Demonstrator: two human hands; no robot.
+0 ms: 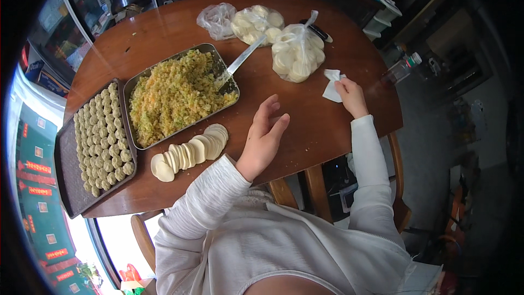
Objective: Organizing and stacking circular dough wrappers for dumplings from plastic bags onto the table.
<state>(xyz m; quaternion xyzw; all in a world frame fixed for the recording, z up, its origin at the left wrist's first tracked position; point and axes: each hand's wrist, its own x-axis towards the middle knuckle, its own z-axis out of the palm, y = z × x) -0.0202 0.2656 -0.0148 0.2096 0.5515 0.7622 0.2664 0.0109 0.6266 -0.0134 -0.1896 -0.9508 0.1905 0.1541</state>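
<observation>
My right hand (352,96) is closed on a white tissue (331,86) at the right side of the table. Above the table's near middle, my left hand (263,137) hangs with its fingers apart and nothing in it. To its left a fanned row of round dough wrappers (200,149) lies on the wood. Behind them a metal tray (125,110) holds a heap of chopped yellow-green filling (174,90). A spatula (245,57) rests in the filling's right side, its handle slanting up over the rim.
A dark baking tray (68,172) with rows of small dumplings (103,136) stands at the far left. Bags of wrappers (298,52) (255,23) and a crumpled plastic bag (216,20) sit at the back. A clear bottle (401,69) is beyond the table's right edge; wooden chairs (401,207) stand close by.
</observation>
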